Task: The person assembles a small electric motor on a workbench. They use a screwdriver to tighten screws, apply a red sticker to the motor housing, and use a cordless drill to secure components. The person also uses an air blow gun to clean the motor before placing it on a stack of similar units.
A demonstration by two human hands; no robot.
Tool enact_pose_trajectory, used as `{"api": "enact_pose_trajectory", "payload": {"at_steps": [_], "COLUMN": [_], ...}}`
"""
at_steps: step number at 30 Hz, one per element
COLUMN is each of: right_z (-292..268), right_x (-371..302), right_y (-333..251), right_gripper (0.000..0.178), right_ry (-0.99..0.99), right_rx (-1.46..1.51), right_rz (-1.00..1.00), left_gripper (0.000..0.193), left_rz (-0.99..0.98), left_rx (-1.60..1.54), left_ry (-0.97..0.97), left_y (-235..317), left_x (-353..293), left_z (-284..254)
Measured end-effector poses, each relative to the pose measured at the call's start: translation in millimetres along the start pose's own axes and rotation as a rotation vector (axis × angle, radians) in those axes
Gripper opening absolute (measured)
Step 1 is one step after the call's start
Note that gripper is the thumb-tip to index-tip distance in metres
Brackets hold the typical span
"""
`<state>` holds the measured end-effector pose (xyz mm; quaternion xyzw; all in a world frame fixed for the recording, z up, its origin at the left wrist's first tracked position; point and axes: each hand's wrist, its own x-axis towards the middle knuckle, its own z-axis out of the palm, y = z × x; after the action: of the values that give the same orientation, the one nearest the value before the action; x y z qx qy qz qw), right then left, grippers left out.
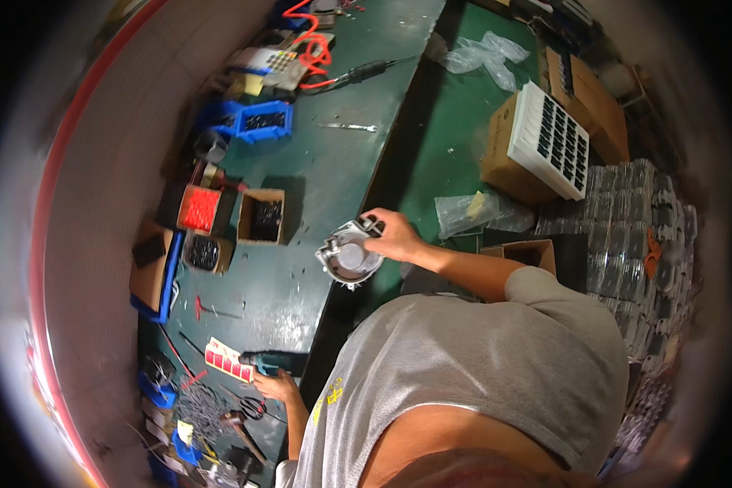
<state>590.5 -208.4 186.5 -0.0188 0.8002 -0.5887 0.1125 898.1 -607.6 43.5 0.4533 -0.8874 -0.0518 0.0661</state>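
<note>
My right hand (394,237) is closed on the rim of a round silver-grey metal housing (351,257), held at the edge of the green workbench (289,281). The housing has lugs on its outside and a shallow round face turned up. Lower down, over the bench, my left hand (278,387) pinches the edge of a pale sheet with red rectangular stickers (229,360). Beside that sheet lies a dark teal tool (276,361), partly hidden. A hammer (244,435) and black-handled scissors (253,407) lie close to my left hand.
Cardboard boxes of red parts (201,209) and black parts (265,218) stand on the bench, with blue bins (264,121) farther up. A red coiled hose (313,53) lies beyond. On the right are a white tray (548,140) on a carton and stacked clear plastic trays (610,232).
</note>
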Motion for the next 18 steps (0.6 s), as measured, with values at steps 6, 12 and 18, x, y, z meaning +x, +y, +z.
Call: {"api": "enact_pose_trajectory", "payload": {"at_steps": [6,12,18], "right_z": [-154,-279,-365], "right_x": [31,77,119], "right_y": [50,91,98], "right_gripper": [0.044,0.047,0.052], "right_ry": [0.224,0.395,0.515], "right_rx": [-0.077,-0.188,-0.142], "right_rz": [0.021,-0.125,0.055], "left_gripper": [0.053,0.081,0.051], "left_rz": [0.499,0.324,0.307], "left_rx": [-0.629,-0.822,-0.749], "left_ry": [-0.272,-1.361,-1.819], "left_y": [209,545,733], "left_x": [31,-35,-88], "left_z": [16,-37,-22]}}
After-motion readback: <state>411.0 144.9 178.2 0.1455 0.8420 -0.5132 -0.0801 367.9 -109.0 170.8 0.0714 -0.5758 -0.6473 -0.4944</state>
